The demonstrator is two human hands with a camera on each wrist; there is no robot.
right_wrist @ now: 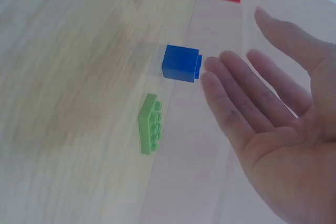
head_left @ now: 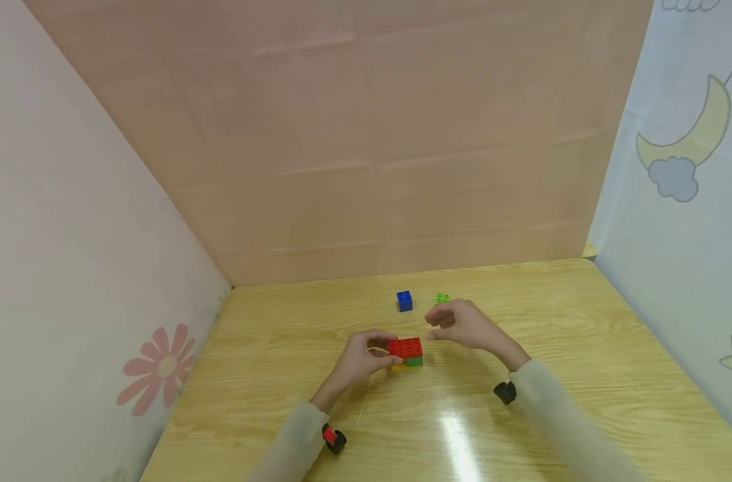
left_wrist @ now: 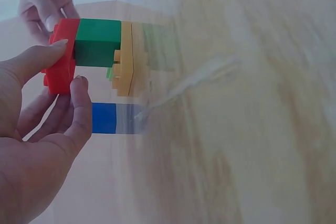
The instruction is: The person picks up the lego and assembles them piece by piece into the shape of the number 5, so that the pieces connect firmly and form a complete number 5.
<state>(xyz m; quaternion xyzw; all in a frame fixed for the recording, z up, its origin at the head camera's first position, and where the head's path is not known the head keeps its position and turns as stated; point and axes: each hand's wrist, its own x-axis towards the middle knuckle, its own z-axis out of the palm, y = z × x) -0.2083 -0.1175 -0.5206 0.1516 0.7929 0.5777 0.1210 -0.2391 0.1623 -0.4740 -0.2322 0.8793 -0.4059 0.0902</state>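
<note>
My left hand [head_left: 359, 359] pinches a red toy building brick [head_left: 406, 347] between thumb and fingers, from its left side. Under the red brick sits a green brick [left_wrist: 98, 41], and below that a flat yellow-orange brick [left_wrist: 126, 59] on the table, together forming a stack. Right of the stack, my right hand [head_left: 467, 326] hovers with its fingers extended and holds nothing. Beyond the stack stands a small blue brick [right_wrist: 180, 63], stud side up. To its right lies a flat light green brick [right_wrist: 149, 125], partly hidden by the right hand in the head view.
The wooden table [head_left: 269, 348] meets a tan paper-like backdrop [head_left: 366, 167] at its far edge. Pale printed panels stand at both sides, the left with a flower [head_left: 163, 367], the right with a moon [head_left: 697, 134]. Dark bands sit at both wrists.
</note>
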